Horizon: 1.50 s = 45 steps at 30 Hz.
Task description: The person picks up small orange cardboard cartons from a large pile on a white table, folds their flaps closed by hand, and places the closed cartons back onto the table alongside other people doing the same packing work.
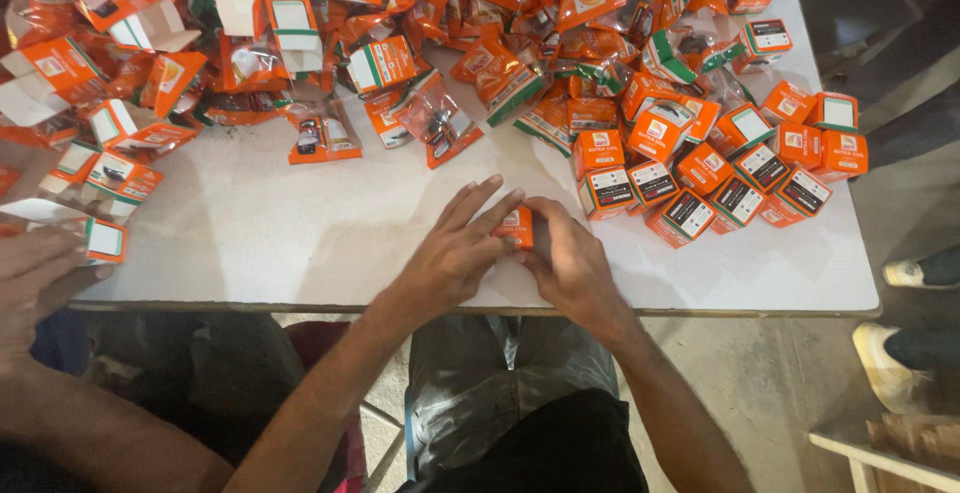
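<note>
We see both hands meeting at the near edge of the white table (300, 243), closed around one small orange box (518, 226) that sits on the tabletop just in front of us. Left hand (455, 253) lies flat-ish over the box's left side, fingers stretched long and mostly straight, tips touching the box top. Right hand (570, 258) is curled tighter, fingers bent down onto the box's right side, thumb tucked under so we cannot tell where it presses. Box is mostly hidden between them, only a sliver of orange face shows. To the right, near the right hand, closed orange boxes (735, 168) stand packed together in a cluster. Across the far side, a loose heap of orange packets and open cartons (420, 43) spreads over the table. Two clear packets with dark parts (380, 128) lie apart from the heap, nearer the middle. At far left, another person's hand (35, 278) rests at the table edge beside a half-folded carton (100, 238). Shoes (905, 273) show on the floor right.
</note>
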Motion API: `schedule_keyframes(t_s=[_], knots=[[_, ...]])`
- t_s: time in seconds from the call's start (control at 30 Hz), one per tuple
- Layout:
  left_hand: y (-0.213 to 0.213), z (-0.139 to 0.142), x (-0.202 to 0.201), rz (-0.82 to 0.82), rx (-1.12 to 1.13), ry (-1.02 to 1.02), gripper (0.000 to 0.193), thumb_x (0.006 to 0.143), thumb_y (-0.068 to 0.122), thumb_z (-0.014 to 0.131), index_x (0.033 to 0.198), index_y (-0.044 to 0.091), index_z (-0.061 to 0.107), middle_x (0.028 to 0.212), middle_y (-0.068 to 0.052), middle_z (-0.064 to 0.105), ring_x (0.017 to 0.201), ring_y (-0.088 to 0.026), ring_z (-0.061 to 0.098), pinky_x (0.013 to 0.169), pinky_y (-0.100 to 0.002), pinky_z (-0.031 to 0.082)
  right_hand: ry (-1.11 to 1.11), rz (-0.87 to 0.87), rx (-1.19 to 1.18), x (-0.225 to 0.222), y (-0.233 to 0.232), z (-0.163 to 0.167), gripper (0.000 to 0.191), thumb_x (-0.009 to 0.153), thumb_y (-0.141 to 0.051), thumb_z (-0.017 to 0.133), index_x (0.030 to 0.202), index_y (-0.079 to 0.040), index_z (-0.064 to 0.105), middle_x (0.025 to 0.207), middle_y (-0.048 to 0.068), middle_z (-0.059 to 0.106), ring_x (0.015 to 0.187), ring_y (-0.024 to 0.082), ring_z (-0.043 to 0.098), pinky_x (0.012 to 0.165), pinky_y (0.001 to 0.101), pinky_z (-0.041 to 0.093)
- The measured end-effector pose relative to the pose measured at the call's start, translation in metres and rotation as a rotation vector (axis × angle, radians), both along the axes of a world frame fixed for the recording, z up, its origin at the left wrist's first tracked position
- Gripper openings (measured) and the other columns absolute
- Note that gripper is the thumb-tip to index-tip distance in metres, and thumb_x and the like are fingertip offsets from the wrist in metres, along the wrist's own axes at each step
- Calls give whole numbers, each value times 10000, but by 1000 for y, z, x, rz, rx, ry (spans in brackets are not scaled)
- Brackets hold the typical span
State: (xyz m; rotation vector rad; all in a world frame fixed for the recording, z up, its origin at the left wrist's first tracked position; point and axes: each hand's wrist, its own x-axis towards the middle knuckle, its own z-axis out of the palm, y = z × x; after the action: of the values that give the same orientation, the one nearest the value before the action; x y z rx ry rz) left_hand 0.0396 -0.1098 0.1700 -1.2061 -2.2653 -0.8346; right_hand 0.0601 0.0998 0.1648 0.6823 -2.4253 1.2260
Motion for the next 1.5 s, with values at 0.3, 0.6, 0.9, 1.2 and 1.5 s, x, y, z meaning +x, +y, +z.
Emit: schedule_keyframes(t_s=[0.3,0.6,0.9,1.2,1.5], knots=[[-8,10,-3,87,226,-65,488,840,139,816,1271,35,612,1477,-232,489,1392,-443,434,1156,-529,376,207,25,251,-11,17,2,473,690,90,719,1119,-104,680,1313,193,601,972,344,712,782,432,590],[-58,38,-132,783,336,-180,239,922,86,718,1140,38,634,946,-115,594,923,-322,570,846,-506,428,430,-495,337,-74,84,42,104,1016,-64,735,1090,-39,666,1425,229,552,1217,403,622,1030,517,516],[-25,69,-40,25,50,125,252,813,-85,656,1021,55,638,1177,-122,656,1157,-339,587,1000,-515,438,301,-141,107,-34,32,56,583,984,-251,641,1468,2,437,1506,310,411,1418,409,410,1175,480,312],[-24,43,-81,334,-333,355,557,768,-37,625,1313,79,648,1395,-155,587,1245,-338,549,1021,-496,417,-215,191,-380,-20,-10,-18,692,982,-183,695,1494,48,291,1444,264,473,1383,367,441,1154,473,366],[-25,11,-100,347,-302,56,456,779,60,776,1220,107,670,1118,-151,612,1032,-308,626,745,-423,559,-58,-41,47,-16,4,-18,603,845,-135,817,1317,52,493,1340,252,557,1259,431,538,1051,441,452]])
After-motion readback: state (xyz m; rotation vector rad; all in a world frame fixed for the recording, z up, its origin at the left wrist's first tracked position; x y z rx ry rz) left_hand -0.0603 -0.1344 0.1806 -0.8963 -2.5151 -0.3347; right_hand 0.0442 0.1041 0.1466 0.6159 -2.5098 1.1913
